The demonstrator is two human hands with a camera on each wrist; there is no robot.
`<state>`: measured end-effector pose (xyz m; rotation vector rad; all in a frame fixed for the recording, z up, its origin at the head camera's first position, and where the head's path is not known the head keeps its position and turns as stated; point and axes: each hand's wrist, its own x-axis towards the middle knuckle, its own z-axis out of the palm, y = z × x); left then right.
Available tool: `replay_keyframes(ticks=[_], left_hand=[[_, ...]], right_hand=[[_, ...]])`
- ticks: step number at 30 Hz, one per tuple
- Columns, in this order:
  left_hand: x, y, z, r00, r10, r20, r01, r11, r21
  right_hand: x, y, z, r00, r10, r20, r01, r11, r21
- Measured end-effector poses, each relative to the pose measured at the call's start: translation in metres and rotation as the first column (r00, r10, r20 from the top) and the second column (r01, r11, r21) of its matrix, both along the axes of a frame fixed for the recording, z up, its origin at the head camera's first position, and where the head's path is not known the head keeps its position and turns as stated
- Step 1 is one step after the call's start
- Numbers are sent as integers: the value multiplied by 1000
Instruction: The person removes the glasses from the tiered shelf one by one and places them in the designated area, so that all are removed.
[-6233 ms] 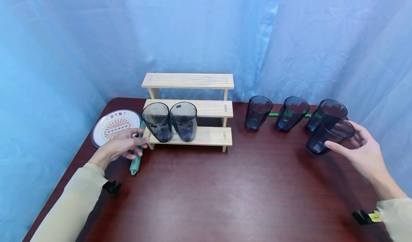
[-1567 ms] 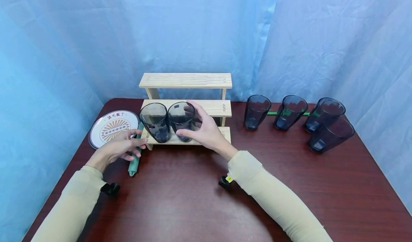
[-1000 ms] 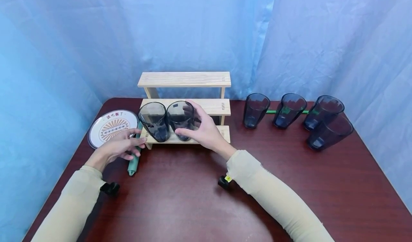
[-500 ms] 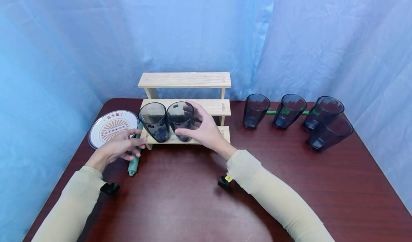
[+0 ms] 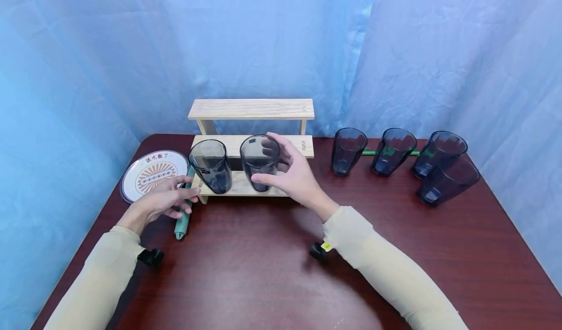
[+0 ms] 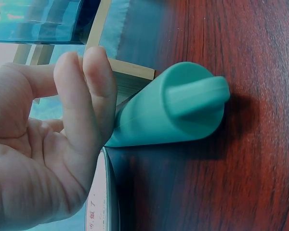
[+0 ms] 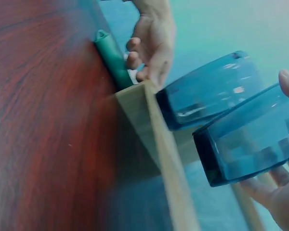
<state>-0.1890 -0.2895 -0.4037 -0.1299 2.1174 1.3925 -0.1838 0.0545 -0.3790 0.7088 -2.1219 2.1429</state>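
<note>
My right hand [image 5: 298,178] grips a dark smoky drinking glass [image 5: 255,158] from its right side, thumb in front and fingers behind. That glass is over the lowest step of a pale wooden three-step rack [image 5: 250,108]. To its left, with a gap between, a second matching glass [image 5: 210,166] stands on the same step. My left hand [image 5: 160,203] holds no glass; its fingers are loosely bent, fingertips right at the rack's lower left end. Under that hand lies a green cylinder [image 6: 144,115] with a loop at its end.
Several matching glasses stand at the right of the dark red table [image 5: 263,271], the nearest [image 5: 448,183] overlapping one behind. Behind them runs a thin green rod [image 5: 370,153]. A white printed plate [image 5: 145,174] lies at the far left. Blue curtains [image 5: 272,37] surround the table.
My right hand came from the right-hand glasses to the rack, gripped the right glass there and has now shifted it rightward, away from its neighbour. My left hand stays put.
</note>
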Motion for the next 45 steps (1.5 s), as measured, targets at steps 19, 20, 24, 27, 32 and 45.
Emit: replay_keyframes(ticks=[19, 20, 24, 27, 32, 45], left_hand=[[2, -2, -3, 1000, 16, 6, -16, 1000, 9], [1, -1, -4, 1000, 8, 3, -8, 1000, 14], [-1, 2, -4, 1000, -4, 1, 4, 1000, 28], [-1, 3, -3, 1000, -1, 4, 1, 1000, 28], [-1, 3, 0, 1000, 0, 6, 0, 1000, 31], [0, -1, 0, 1000, -1, -2, 2, 999, 37]], right_hand=[[40, 149, 14, 968, -247, -37, 248, 968, 46], [42, 158, 13, 963, -266, -31, 268, 962, 51], [50, 191, 7, 946, -325, 3, 325, 945, 37], [55, 209, 4, 934, -355, 37, 355, 935, 12], [57, 232, -5, 912, -404, 71, 401, 915, 51], [55, 246, -34, 874, -480, 78, 463, 870, 170]])
